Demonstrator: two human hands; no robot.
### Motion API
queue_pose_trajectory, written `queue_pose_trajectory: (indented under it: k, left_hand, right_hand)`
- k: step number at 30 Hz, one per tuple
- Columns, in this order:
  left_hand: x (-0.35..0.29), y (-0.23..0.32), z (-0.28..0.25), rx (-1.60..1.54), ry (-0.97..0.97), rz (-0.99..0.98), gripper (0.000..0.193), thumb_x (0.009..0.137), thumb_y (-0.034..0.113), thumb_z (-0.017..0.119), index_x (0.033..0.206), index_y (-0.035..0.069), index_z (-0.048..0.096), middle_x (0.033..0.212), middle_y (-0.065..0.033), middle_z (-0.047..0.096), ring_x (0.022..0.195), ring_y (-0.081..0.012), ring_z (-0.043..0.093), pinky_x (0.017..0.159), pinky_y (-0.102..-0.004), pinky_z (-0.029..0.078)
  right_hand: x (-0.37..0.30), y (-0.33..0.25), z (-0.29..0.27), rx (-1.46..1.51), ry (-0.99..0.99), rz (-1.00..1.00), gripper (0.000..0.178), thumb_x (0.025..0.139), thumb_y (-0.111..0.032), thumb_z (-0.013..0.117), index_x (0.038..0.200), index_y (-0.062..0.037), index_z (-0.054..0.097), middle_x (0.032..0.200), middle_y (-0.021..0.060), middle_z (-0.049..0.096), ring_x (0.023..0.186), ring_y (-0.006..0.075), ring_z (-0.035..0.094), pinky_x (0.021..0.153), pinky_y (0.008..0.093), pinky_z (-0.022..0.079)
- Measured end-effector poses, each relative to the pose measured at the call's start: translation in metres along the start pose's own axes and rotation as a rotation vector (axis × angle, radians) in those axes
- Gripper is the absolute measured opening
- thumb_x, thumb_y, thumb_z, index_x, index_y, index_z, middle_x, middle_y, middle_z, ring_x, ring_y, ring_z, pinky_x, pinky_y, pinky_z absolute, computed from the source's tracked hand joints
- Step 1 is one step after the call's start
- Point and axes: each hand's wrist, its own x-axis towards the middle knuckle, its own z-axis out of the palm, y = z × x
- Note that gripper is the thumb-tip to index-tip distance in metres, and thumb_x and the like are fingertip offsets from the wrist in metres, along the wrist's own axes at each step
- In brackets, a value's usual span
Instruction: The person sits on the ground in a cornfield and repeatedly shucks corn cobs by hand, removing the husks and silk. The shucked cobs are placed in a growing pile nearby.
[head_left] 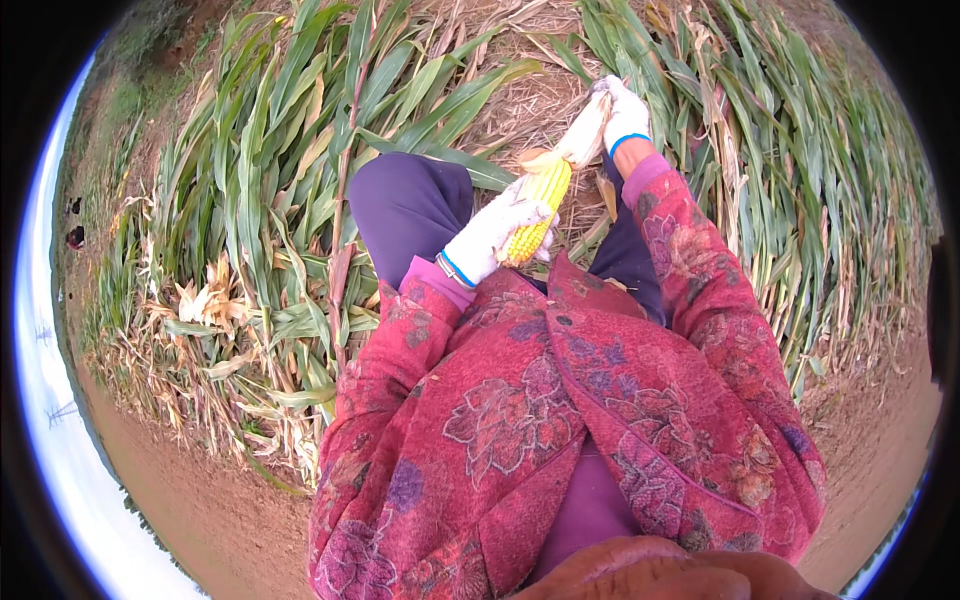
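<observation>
A yellow ear of corn tilts between my two hands in front of my knees, its kernels bare along most of its length. My left hand, in a white glove with a blue cuff, wraps round the lower part of the ear. Pale husk is peeled back from the ear's upper end. My right hand, gloved the same way, is closed on the far end of that husk. The right fingertips are partly hidden.
Long green cornstalks lie heaped on my left, and another thick row of stalks on my right. Dry straw covers the ground ahead. Loose pale husks rest at the left. Bare brown soil lies behind.
</observation>
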Motion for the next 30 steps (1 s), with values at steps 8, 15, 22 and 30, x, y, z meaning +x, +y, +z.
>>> queue_pose_trajectory:
  k: [8,15,22,30]
  left_hand:
    - [0.017,0.005,-0.011,-0.122,0.016,0.1,0.052,0.102,0.02,0.065,0.149,0.009,0.045,0.111,-0.0161,0.066,0.089,-0.0283,0.071,0.078,-0.047,0.064]
    - [0.032,0.001,-0.033,-0.172,0.189,0.243,0.037,0.105,0.02,0.061,0.136,0.003,0.05,0.109,-0.0184,0.065,0.096,-0.0339,0.07,0.09,-0.0532,0.063]
    - [0.036,0.0,-0.03,-0.212,0.211,0.206,0.039,0.106,0.025,0.059,0.138,0.003,0.051,0.113,-0.0182,0.066,0.096,-0.0322,0.07,0.092,-0.0498,0.061]
    - [0.048,-0.01,-0.029,-0.191,0.276,0.353,0.039,0.108,0.026,0.059,0.142,0.007,0.053,0.13,-0.0096,0.065,0.115,-0.0253,0.066,0.101,-0.0431,0.055]
  right_hand:
    - [0.028,-0.003,-0.01,0.11,-0.132,0.066,0.026,0.103,-0.029,0.069,0.109,-0.0038,0.069,0.097,0.0103,0.073,0.086,0.0261,0.069,0.08,0.0415,0.058]
    - [-0.094,0.018,-0.044,-0.095,-0.159,0.389,0.054,0.103,-0.052,0.062,0.135,-0.0079,0.064,0.124,0.0142,0.073,0.107,0.0303,0.072,0.091,0.049,0.059]
    - [-0.174,0.04,-0.074,-0.246,-0.362,0.462,0.047,0.105,-0.043,0.062,0.137,-0.009,0.061,0.115,0.0147,0.075,0.094,0.0267,0.073,0.077,0.0364,0.06]
    - [-0.232,0.002,-0.027,-0.905,-0.599,-0.122,0.058,0.097,-0.055,0.07,0.122,-0.003,0.066,0.103,0.0088,0.075,0.095,0.0204,0.072,0.085,0.0327,0.055]
